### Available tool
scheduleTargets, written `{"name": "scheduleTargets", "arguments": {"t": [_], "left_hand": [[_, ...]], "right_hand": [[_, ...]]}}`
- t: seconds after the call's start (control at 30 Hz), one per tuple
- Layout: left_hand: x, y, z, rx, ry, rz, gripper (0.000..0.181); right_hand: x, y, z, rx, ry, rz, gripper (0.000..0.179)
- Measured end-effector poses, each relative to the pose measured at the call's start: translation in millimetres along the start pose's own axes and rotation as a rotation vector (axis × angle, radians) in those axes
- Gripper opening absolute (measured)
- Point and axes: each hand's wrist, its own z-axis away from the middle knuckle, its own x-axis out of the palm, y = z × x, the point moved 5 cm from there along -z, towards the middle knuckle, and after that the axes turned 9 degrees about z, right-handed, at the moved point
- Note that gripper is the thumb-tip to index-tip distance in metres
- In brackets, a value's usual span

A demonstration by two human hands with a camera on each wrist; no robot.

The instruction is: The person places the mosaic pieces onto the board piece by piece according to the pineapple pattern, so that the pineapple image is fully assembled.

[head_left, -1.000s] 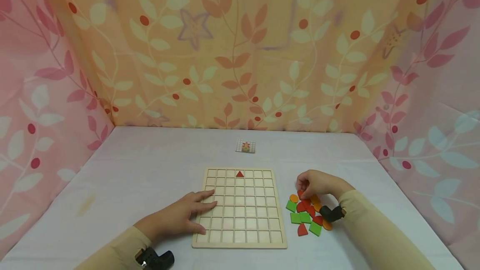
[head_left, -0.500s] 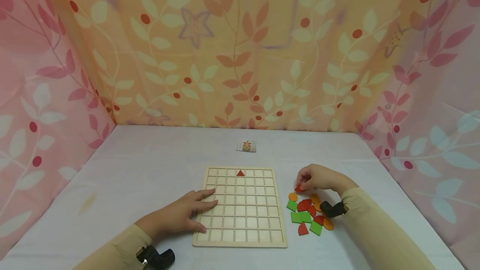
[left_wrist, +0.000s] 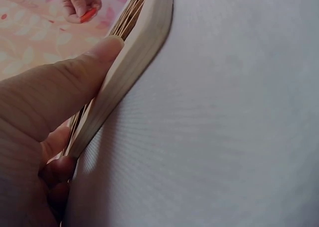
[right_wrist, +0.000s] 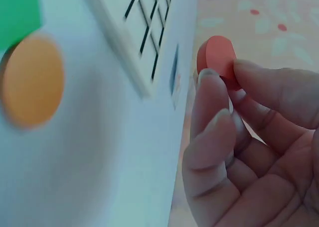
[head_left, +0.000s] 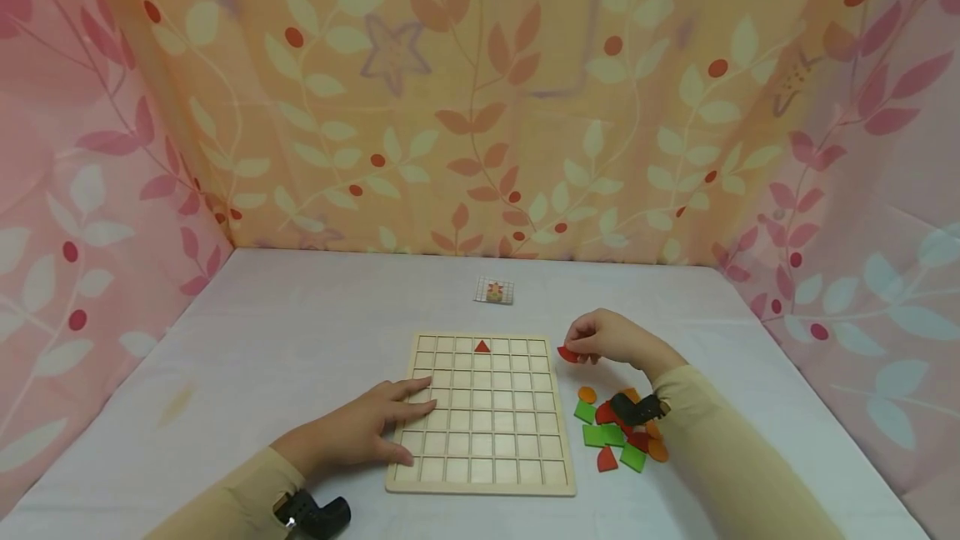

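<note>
In soft light, the right wrist view blurs the orange disc (right_wrist: 34,81).

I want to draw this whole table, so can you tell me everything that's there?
Wooden board: one, pale, table's middle
Red triangle: one, red, board's far row, middle square
Held red piece: one, red, beside the board's far right corner
Loose red pieces: at least three, red, right of board
Green squares: four visible, green, same pile
Orange pieces: at least three, orange, same pile
Picture card: one, mostly white, beyond board
Tablecloth: one, white, underneath
Leafy cloth: orange behind, pink at sides; panel count unclear
Wrist devices: two, black, at wrists
Sleeves: two, beige, both arms
Left hand: one, bare, on board's left edge
Right hand: one, bare, fingers pinching the held piece
</note>
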Motion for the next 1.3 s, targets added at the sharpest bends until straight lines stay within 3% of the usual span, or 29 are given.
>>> {"name": "scheduleTargets", "arguments": {"t": [0.4,1.17,1.3], "left_hand": [[0.5,0.7,-0.7,0.012,0.003,-0.009,0.076],[-1.3,2.4,-0.8,0.013,-0.009,-0.017,0.075],[-1.2,2.2,-1.0,0.019,-0.01,-0.021,0.075]], "right_hand": [[15,-29,-17.9,-0.034,0.003,-0.109,0.01],[63,-79,-53.7,-0.076,-0.002,-0.206,0.008],[72,-85,-61.5,-0.088,0.004,-0.171,0.009]]}}
